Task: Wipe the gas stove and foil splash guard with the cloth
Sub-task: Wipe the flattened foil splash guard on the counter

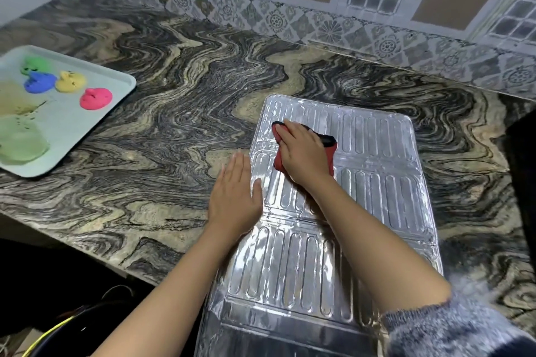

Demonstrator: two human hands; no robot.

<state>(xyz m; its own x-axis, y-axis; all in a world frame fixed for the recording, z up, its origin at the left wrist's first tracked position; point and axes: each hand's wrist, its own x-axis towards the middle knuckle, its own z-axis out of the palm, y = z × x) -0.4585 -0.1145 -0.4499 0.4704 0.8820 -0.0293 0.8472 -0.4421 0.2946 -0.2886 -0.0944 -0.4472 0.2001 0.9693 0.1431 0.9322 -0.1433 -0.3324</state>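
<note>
Sleeve: a fuzzy grey sleeve (452,327) is pushed up the right forearm at the near right; the left forearm is bare.
Foil splash guard: the foil splash guard (377,182) lies flat on the desk, ribbed side up, folded into panels; its near end reaches past the desk's front edge; its far end points towards the wall.
Left hand: the left hand (235,194) lies palm down at the guard's left edge, fingers straight and together; it holds nothing; the palm is mostly on the desk, the thumb on the foil's rim.
Right hand: the right hand (303,153) rests on top of the cloth, fingers stretched out towards the far left, pressing it flat against the foil; the thumb is hidden.
Cloth: the red and black cloth (329,148) is bunched under the right hand on the far half of the guard, its edges showing on both sides of the hand.
Desk: the desk (162,136) has a swirled black, grey and beige stone top.
Tray: a pale blue tray (81,127) sits at the far left of the desk, well apart from the guard; it bears small green, blue, yellow and pink lumps and a larger pale green one.
Right edge: a dark shape (522,153) is cut off by the frame; I cannot tell what it is.
Wall: a patterned tile band (290,20) runs behind the desk.
</note>
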